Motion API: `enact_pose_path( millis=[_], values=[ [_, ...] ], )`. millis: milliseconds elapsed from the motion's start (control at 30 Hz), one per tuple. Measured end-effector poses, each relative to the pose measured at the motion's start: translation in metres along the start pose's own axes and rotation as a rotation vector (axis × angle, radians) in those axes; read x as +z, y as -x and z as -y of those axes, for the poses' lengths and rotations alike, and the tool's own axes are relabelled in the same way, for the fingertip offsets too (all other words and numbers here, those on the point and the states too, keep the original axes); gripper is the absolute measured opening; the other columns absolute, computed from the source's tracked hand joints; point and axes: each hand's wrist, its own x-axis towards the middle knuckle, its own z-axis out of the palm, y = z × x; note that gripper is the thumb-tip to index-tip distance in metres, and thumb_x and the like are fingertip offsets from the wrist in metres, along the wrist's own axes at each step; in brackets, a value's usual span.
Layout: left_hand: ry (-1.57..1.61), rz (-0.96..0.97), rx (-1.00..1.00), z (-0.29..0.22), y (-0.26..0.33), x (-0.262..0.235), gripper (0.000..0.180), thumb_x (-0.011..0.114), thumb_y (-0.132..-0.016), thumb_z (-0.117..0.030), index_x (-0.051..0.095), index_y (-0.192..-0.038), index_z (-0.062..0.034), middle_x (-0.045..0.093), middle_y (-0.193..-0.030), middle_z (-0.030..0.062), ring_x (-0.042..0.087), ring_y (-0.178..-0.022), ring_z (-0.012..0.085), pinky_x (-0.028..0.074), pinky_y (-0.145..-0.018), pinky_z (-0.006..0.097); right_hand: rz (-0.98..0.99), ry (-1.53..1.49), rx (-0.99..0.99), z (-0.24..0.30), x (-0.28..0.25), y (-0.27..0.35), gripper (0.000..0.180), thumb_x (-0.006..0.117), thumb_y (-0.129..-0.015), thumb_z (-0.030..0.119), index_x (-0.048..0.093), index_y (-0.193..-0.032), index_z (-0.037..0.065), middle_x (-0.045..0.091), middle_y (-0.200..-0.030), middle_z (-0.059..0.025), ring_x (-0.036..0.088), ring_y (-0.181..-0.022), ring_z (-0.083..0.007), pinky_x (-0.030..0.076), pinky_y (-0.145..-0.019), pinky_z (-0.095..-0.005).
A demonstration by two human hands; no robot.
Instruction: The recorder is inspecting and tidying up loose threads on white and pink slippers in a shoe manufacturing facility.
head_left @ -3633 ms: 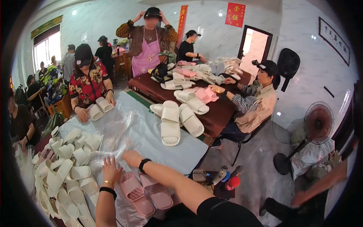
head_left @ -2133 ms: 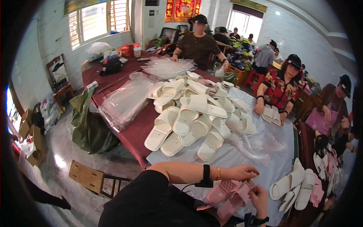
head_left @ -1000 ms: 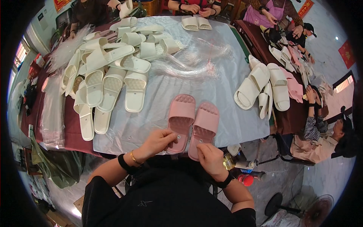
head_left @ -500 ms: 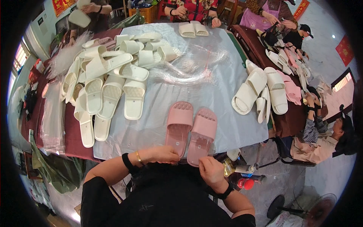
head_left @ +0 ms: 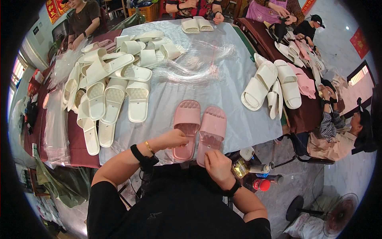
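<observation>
A pair of pink slippers lies side by side at the table's near edge, toes pointing away from me. My left hand is closed in a pinch over the left slipper's insole; what its fingertips hold is too small to make out. At the heel of the right slipper, my right hand is also closed, thumb and fingers together. I cannot tell what it grips. Faint glossy streaks show on and around the pair, perhaps clear film.
Many white slippers are heaped on the left, with clear plastic bags beside them. Crumpled clear plastic lies mid-table. More white slippers sit at right, another pair at the far edge. Several co-workers sit around; bottles stand below right.
Both hands have moved forward, away from me, and the left has come over the left slipper's insole. The pink pair has shifted slightly forward. A co-worker at far left has lowered their hands.
</observation>
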Motion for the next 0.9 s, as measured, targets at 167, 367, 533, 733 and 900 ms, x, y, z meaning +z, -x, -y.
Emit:
enact_pose_path(
  millis=[167,367,533,733,900],
  values=[
    [-0.004,-0.193,0.131,0.003,-0.013,-0.005,0.036,0.059,-0.089,-0.029,0.066,-0.077,0.0040,0.059,-0.065,0.0049,0.052,-0.055,0.0134,0.042,-0.050,0.030,-0.014,0.041,0.051,-0.003,0.012,-0.019,0.009,0.067,-0.082,0.011,0.063,-0.089,0.008,0.061,-0.079,-0.0101,0.063,-0.064,-0.0301,0.051,-0.056,-0.0386],
    [-0.052,-0.260,0.179,0.012,-0.005,-0.004,0.038,0.058,-0.090,-0.030,0.067,-0.081,0.0057,0.062,-0.067,0.0084,0.057,-0.061,0.0148,0.047,-0.057,0.031,0.004,0.044,0.070,0.003,0.017,-0.023,0.007,0.065,-0.083,0.014,0.062,-0.086,0.009,0.061,-0.077,-0.0103,0.063,-0.065,-0.0302,0.051,-0.056,-0.0401],
    [-0.094,-0.253,0.151,0.015,0.004,-0.005,0.036,0.057,-0.089,-0.029,0.068,-0.081,0.0047,0.065,-0.068,0.0122,0.062,-0.062,0.0190,0.049,-0.060,0.033,0.122,0.032,0.113,0.018,0.017,-0.010,0.008,0.064,-0.084,0.015,0.060,-0.082,0.008,0.062,-0.075,-0.0118,0.063,-0.066,-0.0312,0.051,-0.057,-0.0413],
    [-0.150,-0.234,0.175,0.016,0.004,-0.002,0.036,0.057,-0.090,-0.028,0.068,-0.081,0.0043,0.064,-0.066,0.0109,0.061,-0.062,0.0185,0.049,-0.059,0.033,0.163,-0.029,0.109,0.025,0.016,-0.003,0.012,0.061,-0.085,0.016,0.056,-0.081,0.006,0.060,-0.073,-0.0131,0.062,-0.063,-0.0335,0.051,-0.055,-0.0432],
    [-0.160,-0.275,0.186,0.016,0.000,-0.003,0.038,0.057,-0.089,-0.032,0.068,-0.082,0.0043,0.067,-0.073,0.0185,0.065,-0.066,0.0285,0.050,-0.064,0.039,0.140,0.037,0.089,0.017,0.017,-0.013,0.010,0.061,-0.085,0.015,0.056,-0.082,0.007,0.059,-0.073,-0.0124,0.062,-0.063,-0.0326,0.051,-0.055,-0.0428]
  ],
)
